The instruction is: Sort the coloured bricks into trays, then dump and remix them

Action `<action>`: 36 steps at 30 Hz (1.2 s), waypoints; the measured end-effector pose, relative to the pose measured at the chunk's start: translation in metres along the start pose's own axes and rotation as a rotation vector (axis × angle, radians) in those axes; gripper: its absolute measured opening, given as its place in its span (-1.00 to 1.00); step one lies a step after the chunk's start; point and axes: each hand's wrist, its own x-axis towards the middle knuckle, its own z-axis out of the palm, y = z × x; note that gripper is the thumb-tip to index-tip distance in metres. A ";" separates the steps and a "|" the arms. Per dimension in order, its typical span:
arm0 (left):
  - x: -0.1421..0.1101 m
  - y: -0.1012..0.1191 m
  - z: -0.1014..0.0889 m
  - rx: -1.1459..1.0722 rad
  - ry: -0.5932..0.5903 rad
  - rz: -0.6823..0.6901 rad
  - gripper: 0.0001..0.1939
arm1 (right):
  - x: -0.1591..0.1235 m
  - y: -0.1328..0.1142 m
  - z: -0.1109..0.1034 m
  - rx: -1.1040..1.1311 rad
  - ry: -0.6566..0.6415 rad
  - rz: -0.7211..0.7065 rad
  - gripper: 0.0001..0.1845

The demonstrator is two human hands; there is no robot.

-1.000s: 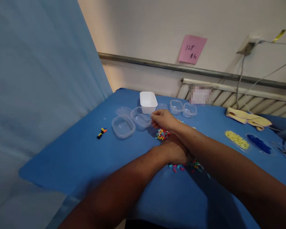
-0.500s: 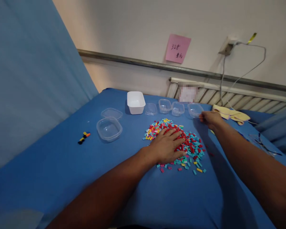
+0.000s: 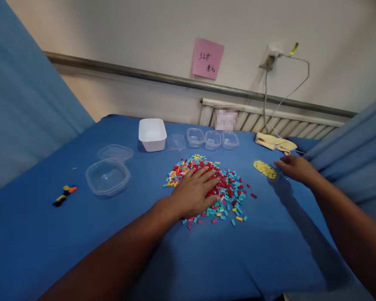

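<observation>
My left hand (image 3: 196, 193) lies palm down with fingers spread on a pile of small toy bricks (image 3: 230, 188), mostly red and turquoise, with some pink, yellow and white ones. Out to the right, my right hand (image 3: 296, 168) hovers low over the bed with its fingers stretched out to the left. Just left of its fingertips is a clear oval container of yellow pieces (image 3: 265, 170). Something transparent partly shows under that hand; I cannot make out what it is.
Behind the pile stand a white tub (image 3: 152, 136), a flat clear lid (image 3: 176, 143) and three small clear containers (image 3: 212, 140). To the left are a larger clear container (image 3: 107, 177), another lid (image 3: 120, 153) and dark and yellow pieces (image 3: 64, 195). A yellow cloth (image 3: 275, 142) lies back right.
My right hand has left the rightmost small clear container and moved right and nearer, uncovering the yellow pieces. That container now stands closer to the other two. My left hand stays on the pile.
</observation>
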 end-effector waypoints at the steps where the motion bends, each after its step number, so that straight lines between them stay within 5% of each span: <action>1: 0.001 0.000 0.000 0.007 -0.003 -0.001 -0.29 | -0.011 0.011 0.003 -0.015 -0.028 -0.004 -0.53; 8: 0.005 -0.002 -0.001 0.057 -0.054 -0.024 -0.27 | -0.033 0.017 0.031 -0.002 -0.140 -0.027 -0.09; 20: 0.004 -0.002 -0.002 0.054 -0.054 -0.013 -0.27 | -0.036 -0.040 0.035 0.117 -0.194 -0.132 -0.03; 30: 0.002 -0.001 -0.001 0.017 -0.046 -0.021 -0.25 | -0.087 -0.095 0.023 0.288 0.060 -0.683 -0.60; 36: 0.001 0.000 -0.001 -0.005 -0.029 -0.024 -0.26 | -0.098 -0.109 0.009 0.136 0.295 -0.576 -0.66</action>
